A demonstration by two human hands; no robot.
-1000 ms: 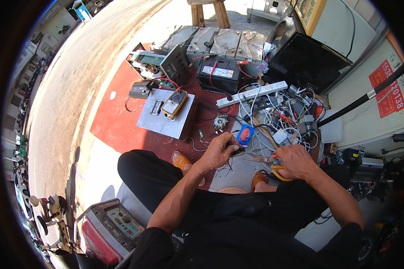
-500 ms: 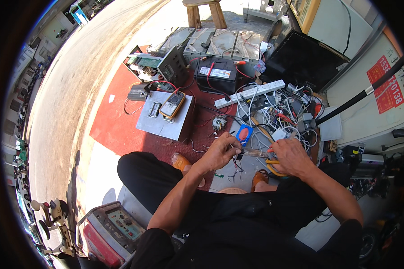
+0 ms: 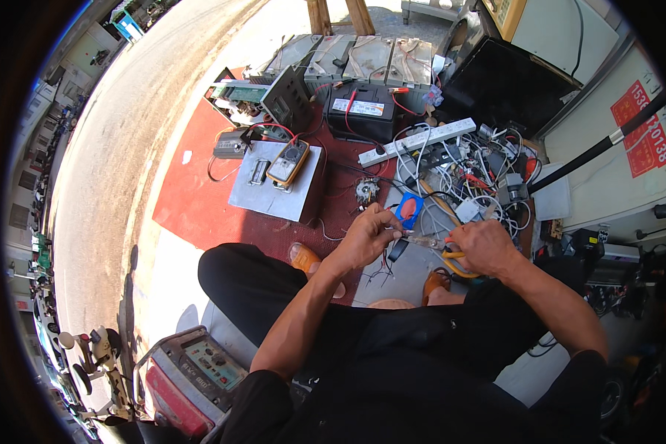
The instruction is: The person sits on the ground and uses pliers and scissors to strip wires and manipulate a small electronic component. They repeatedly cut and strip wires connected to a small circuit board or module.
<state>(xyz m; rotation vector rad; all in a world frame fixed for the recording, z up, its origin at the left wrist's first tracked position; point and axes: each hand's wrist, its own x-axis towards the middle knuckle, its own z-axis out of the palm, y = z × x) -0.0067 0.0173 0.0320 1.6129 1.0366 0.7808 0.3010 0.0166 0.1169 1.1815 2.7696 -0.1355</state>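
Left hand: the left hand (image 3: 372, 237) is to the right of the metal box (image 3: 253, 197) and nearer the person, its grip pinched on thin dark wires (image 3: 386, 261); the exact spot between the fingertips is too small to make out.
Right hand: the right hand (image 3: 485, 247) is farther right of the metal box, its grip wrapped around the yellow handles of the scissors (image 3: 426, 242).
Scissors: right of the metal box, blades pointing left, tips near the left fingertips; contact with the wires cannot be told.
Wires: right of the metal box, hanging below the left fingers beside a small black part (image 3: 397, 250).
Multimeter: the yellow-edged multimeter (image 3: 288, 159) lies on top of the metal box.
Mat: the red mat (image 3: 189, 194) spreads under the metal box.
Battery: the black battery (image 3: 359, 112) is beyond the metal box, to its right.
Cables: the cable heap (image 3: 488, 181) and white power strip (image 3: 429, 138) are right of the metal box.
Opened case: the opened equipment case (image 3: 287, 103) is beyond the metal box.
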